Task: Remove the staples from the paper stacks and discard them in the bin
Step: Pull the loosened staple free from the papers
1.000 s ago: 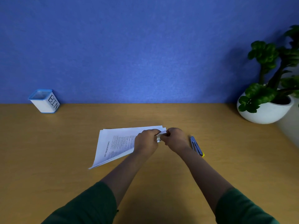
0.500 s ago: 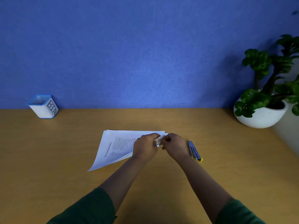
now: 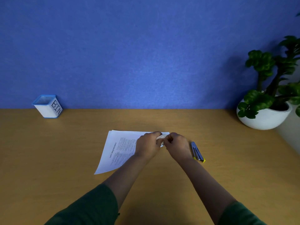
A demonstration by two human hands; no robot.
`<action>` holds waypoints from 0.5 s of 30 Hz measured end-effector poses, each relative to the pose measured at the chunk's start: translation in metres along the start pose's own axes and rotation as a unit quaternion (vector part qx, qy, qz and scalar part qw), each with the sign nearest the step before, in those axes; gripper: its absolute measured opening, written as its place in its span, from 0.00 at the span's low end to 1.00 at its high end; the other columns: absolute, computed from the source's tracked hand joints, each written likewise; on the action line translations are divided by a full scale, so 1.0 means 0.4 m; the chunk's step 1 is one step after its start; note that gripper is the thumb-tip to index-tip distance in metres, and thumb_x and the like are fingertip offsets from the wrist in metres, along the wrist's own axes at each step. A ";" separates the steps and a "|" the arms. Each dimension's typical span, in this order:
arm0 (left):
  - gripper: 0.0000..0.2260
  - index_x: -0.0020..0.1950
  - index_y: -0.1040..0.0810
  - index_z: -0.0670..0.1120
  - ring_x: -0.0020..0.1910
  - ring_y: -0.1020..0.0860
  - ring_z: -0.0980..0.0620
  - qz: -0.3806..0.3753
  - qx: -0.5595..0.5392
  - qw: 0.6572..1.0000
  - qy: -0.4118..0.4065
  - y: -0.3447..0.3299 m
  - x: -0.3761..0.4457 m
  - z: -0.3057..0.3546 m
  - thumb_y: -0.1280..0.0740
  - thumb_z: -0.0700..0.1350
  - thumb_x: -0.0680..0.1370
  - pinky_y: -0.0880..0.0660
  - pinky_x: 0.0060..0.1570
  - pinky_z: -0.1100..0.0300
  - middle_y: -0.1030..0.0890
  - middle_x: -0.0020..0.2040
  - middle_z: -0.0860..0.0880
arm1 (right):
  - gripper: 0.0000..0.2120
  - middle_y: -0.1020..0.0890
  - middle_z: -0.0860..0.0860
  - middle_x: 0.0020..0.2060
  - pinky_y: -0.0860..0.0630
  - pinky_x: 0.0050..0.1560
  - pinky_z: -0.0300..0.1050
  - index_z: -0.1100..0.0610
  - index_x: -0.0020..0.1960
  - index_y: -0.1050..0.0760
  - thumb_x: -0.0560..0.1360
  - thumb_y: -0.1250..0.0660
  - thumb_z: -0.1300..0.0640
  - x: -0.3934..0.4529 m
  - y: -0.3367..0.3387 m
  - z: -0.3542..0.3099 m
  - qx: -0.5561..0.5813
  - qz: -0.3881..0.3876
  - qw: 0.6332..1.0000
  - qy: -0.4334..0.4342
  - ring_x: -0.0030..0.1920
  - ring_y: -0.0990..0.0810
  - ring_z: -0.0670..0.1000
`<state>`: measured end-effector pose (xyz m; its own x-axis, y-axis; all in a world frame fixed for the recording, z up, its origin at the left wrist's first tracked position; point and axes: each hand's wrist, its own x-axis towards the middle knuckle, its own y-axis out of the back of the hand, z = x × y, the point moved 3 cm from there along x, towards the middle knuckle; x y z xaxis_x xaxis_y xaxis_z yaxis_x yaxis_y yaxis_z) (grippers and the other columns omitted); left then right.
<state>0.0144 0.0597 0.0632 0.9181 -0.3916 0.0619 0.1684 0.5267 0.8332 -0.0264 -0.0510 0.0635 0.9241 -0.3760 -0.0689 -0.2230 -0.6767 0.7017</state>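
Note:
A stack of printed white paper point(image 3: 121, 148) lies on the wooden desk point(image 3: 65, 159) at the centre. My left hand point(image 3: 148, 146) grips the stack's far right corner, which is folded up. My right hand point(image 3: 176, 143) pinches at that same corner, fingers curled; the staple itself is too small to see. The white bin point(image 3: 47, 107) with a blue rim, marked BIN, stands at the back left by the wall, far from both hands.
A blue and silver staple remover point(image 3: 197, 151) with yellow tips lies on the desk just right of my right hand. A potted green plant point(image 3: 266, 111) in a white bowl stands at the back right. A blue wall closes the far edge.
Both hands stay on the paper corner with only slight finger movement. The view has shifted a little, so everything sits lower and more to the left than before.

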 end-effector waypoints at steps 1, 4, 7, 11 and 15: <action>0.11 0.55 0.22 0.48 0.51 0.22 0.43 0.001 0.011 1.000 -0.002 -0.001 -0.001 0.001 0.40 0.50 0.79 0.32 0.41 0.58 0.17 0.49 0.46 | 0.05 0.23 0.52 0.35 0.34 0.32 0.41 0.61 0.42 0.26 0.74 0.39 0.61 0.001 0.004 -0.003 -0.015 -0.004 1.000 0.006 0.38 0.27 0.51; 0.11 0.53 0.23 0.46 0.50 0.22 0.41 0.007 0.009 1.000 0.013 -0.003 -0.003 0.004 0.40 0.50 0.79 0.32 0.41 0.57 0.17 0.48 0.45 | 0.06 0.27 0.49 0.31 0.38 0.29 0.35 0.59 0.39 0.30 0.74 0.40 0.61 0.004 0.007 -0.007 -0.048 -0.006 0.999 0.021 0.38 0.28 0.51; 0.11 0.51 0.22 0.45 0.48 0.22 0.42 0.012 -0.017 0.999 0.035 -0.002 -0.006 0.003 0.38 0.51 0.78 0.31 0.40 0.57 0.17 0.46 0.45 | 0.06 0.27 0.49 0.31 0.37 0.32 0.39 0.58 0.39 0.30 0.75 0.40 0.61 0.003 0.005 -0.007 -0.057 -0.005 0.998 0.018 0.38 0.27 0.50; 0.08 0.46 0.23 0.44 0.42 0.24 0.44 -0.005 -0.078 0.995 0.057 0.002 -0.006 0.010 0.37 0.47 0.77 0.33 0.37 0.58 0.20 0.40 0.46 | 0.06 0.24 0.51 0.34 0.35 0.36 0.41 0.58 0.38 0.28 0.74 0.39 0.61 -0.007 0.003 -0.006 -0.052 0.028 0.998 0.029 0.37 0.27 0.51; 0.08 0.42 0.21 0.45 0.39 0.25 0.48 -0.049 -0.189 0.971 0.135 0.003 0.003 0.012 0.36 0.48 0.72 0.33 0.37 0.59 0.22 0.37 0.49 | 0.06 0.26 0.49 0.31 0.37 0.29 0.39 0.59 0.39 0.25 0.74 0.38 0.61 -0.024 -0.005 -0.002 -0.022 0.071 0.996 0.042 0.34 0.27 0.51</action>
<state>0.0142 0.0563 0.0668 0.9432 -0.2679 -0.1962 0.3321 0.7571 0.5626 -0.0345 -0.0458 0.0634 0.9074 -0.4102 0.0918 -0.3412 -0.5911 0.7309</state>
